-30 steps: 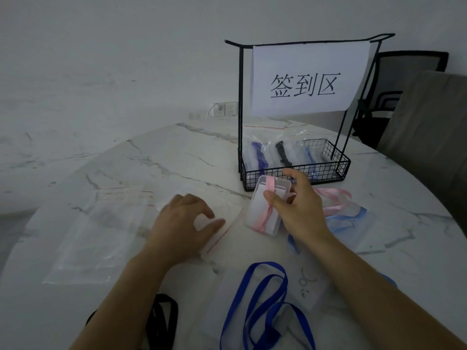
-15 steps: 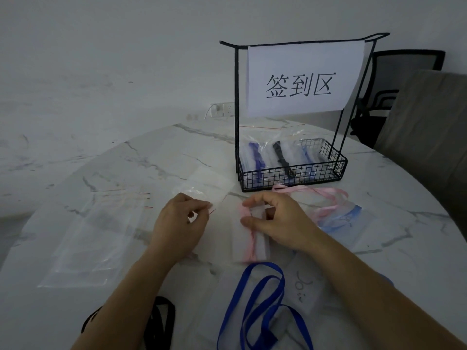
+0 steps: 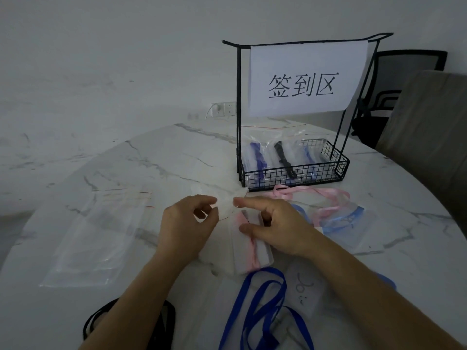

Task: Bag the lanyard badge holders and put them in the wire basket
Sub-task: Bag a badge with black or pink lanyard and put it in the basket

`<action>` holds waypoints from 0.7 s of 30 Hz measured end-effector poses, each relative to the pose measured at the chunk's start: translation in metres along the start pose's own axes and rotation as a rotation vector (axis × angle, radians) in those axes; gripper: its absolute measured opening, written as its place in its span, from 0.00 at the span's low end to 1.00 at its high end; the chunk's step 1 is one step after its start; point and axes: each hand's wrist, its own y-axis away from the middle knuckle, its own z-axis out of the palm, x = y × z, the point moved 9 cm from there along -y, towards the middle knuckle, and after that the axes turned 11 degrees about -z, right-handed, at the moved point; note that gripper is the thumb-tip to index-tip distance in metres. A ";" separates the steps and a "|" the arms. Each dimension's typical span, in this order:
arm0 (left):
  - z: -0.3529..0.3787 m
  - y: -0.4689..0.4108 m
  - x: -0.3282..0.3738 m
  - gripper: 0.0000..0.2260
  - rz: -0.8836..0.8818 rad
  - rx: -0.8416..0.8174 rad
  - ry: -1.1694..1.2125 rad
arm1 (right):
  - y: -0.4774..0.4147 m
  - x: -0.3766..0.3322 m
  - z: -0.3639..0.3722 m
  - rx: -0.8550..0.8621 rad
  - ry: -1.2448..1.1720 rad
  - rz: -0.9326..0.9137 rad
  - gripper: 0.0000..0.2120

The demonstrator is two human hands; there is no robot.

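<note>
Left hand (image 3: 188,223): thumb and forefinger pinch the open lip of a clear zip bag (image 3: 226,207). Right hand (image 3: 278,231): thumb and fingers curled round the badge holder with wound pink lanyard (image 3: 250,251), which lies on the marble table (image 3: 164,157) between the hands and looks at least partly inside that bag, though the film is too hazy to be sure. Wire basket (image 3: 298,174) stands just beyond, already holding bagged sets. Spare bags (image 3: 93,236) lie to the left and a loose blue lanyard (image 3: 260,299) lies nearer the person. Handling judgement: the holder is light, fairly stiff plastic; the ribbon is soft and prone to unwinding; the bag is thin, slippery and limp. Best to grip the holder across its short sides, trapping the ribbon, and hold the bag at its lip corners.
</note>
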 end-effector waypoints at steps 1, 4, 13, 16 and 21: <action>-0.004 0.000 -0.001 0.07 -0.020 0.042 0.014 | 0.000 0.000 0.001 0.000 0.001 0.002 0.25; -0.012 0.001 -0.001 0.05 -0.049 0.137 0.050 | 0.000 0.000 0.002 -0.002 -0.020 0.012 0.27; -0.028 -0.002 -0.015 0.04 -0.162 0.238 0.150 | 0.003 0.016 -0.009 0.056 -0.021 0.119 0.30; -0.025 -0.002 -0.014 0.04 -0.141 0.232 0.111 | 0.005 0.026 -0.014 0.079 -0.043 0.171 0.35; -0.024 0.000 -0.011 0.04 -0.091 0.215 0.090 | 0.006 0.027 -0.014 0.042 -0.095 0.178 0.35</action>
